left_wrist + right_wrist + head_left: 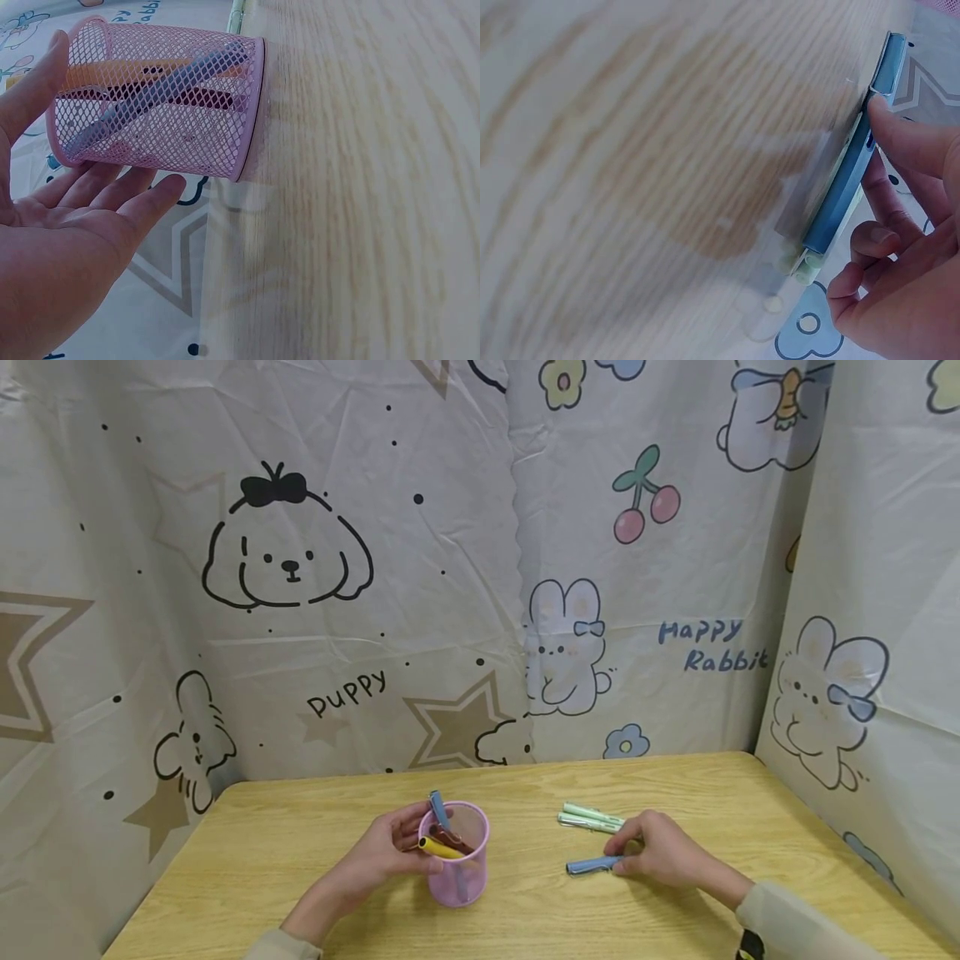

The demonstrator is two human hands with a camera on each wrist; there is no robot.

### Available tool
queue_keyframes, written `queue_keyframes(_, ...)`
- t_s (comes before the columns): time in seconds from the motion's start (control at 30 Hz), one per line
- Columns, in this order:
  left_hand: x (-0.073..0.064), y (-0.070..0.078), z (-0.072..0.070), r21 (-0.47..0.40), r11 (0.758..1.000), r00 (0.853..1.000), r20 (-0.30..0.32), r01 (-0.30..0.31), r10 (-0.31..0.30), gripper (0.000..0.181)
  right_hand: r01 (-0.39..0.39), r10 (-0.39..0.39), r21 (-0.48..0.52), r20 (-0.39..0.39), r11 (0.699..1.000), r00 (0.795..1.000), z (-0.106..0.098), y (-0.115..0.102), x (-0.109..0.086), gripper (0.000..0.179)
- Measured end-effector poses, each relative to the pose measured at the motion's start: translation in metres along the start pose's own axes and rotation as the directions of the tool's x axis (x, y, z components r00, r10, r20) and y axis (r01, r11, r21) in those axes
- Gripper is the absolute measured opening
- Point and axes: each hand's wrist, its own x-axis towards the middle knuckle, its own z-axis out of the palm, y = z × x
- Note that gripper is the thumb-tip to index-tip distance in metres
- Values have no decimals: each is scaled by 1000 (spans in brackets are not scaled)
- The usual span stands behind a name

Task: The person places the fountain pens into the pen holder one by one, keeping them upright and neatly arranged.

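A pink mesh pen holder stands upright on the table, my left hand gripping it near the rim with thumb in front and fingers behind. Leaning inside it are a blue pen, a yellow pen and a dark red pen. Farther right, my right hand pinches a capped blue pen between thumb and fingers, the pen low over the tabletop. In the right wrist view this blue pen shows nearly full length. Light green pens lie just behind that hand, partly hidden by it.
The wooden table ends at a back edge against a printed cloth curtain. More cloth hangs along the right side.
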Motion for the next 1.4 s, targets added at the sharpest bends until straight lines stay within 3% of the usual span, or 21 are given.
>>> queue_keyframes(0.57, 0, 0, 0, 10, 1000, 1000, -2, -4, 4, 87, -42, 42, -62, -12, 997, 999, 0, 0, -1, 16)
queue_keyframes(1.4, 1, -2, 0, -2, 1000, 1000, 11, -10, 10, 87, -45, 44, 37, 38, 998, 998, -4, 2, 1, 18)
